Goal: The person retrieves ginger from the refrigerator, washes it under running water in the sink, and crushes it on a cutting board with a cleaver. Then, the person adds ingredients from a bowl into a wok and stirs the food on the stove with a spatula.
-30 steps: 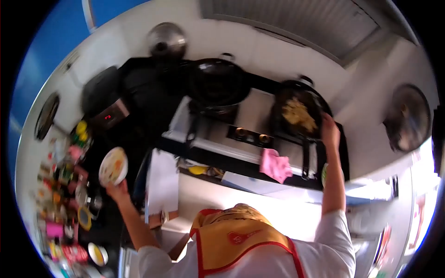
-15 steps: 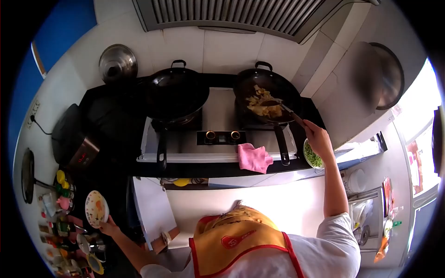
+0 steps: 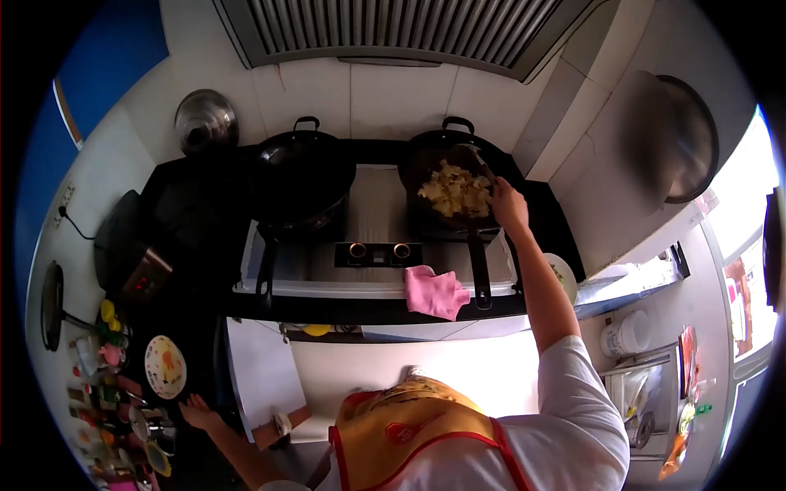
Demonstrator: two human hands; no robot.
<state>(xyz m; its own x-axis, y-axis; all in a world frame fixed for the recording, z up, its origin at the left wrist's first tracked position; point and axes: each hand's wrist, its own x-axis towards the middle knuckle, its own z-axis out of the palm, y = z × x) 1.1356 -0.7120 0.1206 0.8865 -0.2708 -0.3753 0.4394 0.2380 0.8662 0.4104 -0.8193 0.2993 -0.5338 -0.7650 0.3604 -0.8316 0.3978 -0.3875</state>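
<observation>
Smooth metal stovetop [image 3: 377, 204], shiny metal lid [image 3: 218, 116], matt cloth towel [image 3: 434, 293], smooth right-wok handle [image 3: 479, 268].

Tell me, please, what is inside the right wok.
Yellowish pieces lie in the wok; the right hand holds a utensil there. The base beneath the pieces is hidden.

Bowl [image 3: 166, 367] and stove [image 3: 377, 213] on black countertop [image 3: 344, 308]

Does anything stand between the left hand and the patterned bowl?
Nothing visible does. The left hand, open, is just off the lower-right edge of the patterned bowl in this view, with no object between them.
</observation>
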